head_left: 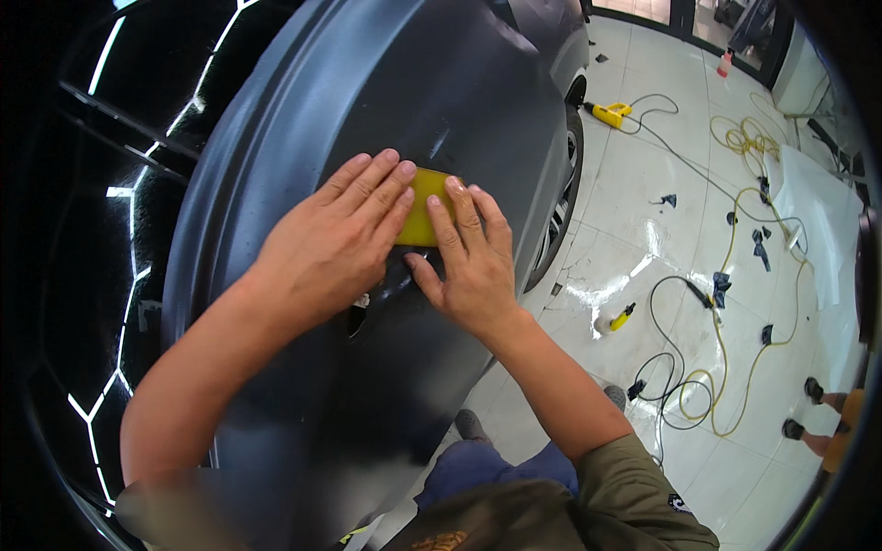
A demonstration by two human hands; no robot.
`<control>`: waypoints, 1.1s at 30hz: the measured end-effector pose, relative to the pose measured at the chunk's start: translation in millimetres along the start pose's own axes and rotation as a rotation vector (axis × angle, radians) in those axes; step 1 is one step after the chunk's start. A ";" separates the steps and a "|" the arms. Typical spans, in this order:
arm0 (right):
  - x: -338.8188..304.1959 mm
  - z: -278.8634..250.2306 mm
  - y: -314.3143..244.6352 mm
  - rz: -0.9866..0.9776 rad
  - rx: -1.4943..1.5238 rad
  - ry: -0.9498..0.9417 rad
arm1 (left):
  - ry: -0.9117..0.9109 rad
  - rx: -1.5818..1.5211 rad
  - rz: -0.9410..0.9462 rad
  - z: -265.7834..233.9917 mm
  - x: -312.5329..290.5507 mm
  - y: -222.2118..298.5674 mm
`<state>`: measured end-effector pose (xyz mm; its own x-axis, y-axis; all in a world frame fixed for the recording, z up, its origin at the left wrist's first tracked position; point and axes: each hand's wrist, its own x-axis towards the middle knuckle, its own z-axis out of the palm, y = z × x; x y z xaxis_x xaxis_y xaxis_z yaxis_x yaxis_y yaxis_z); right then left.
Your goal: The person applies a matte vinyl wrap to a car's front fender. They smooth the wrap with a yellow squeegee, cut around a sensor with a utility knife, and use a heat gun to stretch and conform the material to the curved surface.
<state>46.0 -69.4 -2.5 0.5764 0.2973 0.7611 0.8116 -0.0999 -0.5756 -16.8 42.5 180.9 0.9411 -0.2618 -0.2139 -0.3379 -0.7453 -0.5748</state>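
Note:
A flat yellow squeegee card (424, 213) lies against the dark grey car body panel (367, 441). My right hand (473, 257) has its fingers over the card's right side and its thumb at the lower edge, gripping it. Beside it my left hand (335, 225) rests flat on the panel, its fingers stretched out and close together. The fingertips of that hand reach the card's left edge, partly hiding it. Below the hands, a small dark opening (356, 320) with a pale bit at its top shows in the panel, partly covered by the left hand.
Glossy black glass (92, 275) with bright light reflections borders the panel at left. A car wheel (560, 202) stands at right. On the white tiled floor lie a yellow power tool (608, 114), a yellow hose (744, 138), black cables and film scraps. Another person's legs (818, 422) show far right.

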 end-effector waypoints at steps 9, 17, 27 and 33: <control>-3.9 2.8 -5.9 -0.050 0.141 -0.051 | -0.107 -0.112 0.131 -11.3 -6.3 -18.1; 5.2 -0.7 -17.8 -0.011 0.044 -0.163 | -0.140 -0.047 0.056 -15.6 -0.9 -13.7; 22.6 -11.1 -18.3 -0.033 0.032 -0.268 | -0.276 0.177 0.135 -21.8 4.8 -12.6; 17.8 -4.5 -8.0 -0.108 0.078 -0.235 | -0.259 0.088 0.124 -19.8 4.9 -13.1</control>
<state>50.2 -67.6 17.0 0.4416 0.5157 0.7342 0.8522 0.0148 -0.5230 -7.6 38.8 203.1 0.8626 -0.1740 -0.4751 -0.4607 -0.6581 -0.5956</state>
